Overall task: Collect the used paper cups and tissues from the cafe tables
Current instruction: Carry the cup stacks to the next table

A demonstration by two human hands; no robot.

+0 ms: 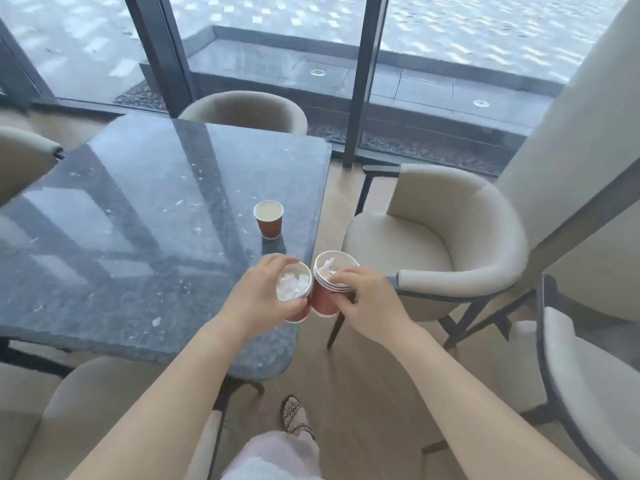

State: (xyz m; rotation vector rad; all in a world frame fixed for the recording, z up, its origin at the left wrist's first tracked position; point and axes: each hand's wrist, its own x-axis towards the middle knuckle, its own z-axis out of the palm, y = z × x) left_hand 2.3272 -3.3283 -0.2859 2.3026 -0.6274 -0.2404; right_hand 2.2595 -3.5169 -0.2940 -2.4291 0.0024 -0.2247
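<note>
My left hand (258,294) grips a red paper cup (293,292) stuffed with crumpled white tissue, held above the table's right edge. Right beside it, my right hand (363,299) holds a stack of several nested red cups (327,289) with a bit of tissue in the top one; my fingers curl over its rim. The two cups touch side by side. Farther back on the dark stone table (138,220), near its right edge, stands one more red paper cup (269,220), upright, its pale inside showing.
Beige upholstered chairs ring the table: one at the far side (249,110), one at the right (440,237), one at the left edge (24,161), one at the near left (69,420). Another chair (581,368) stands at the far right. Glass walls with dark frames lie behind.
</note>
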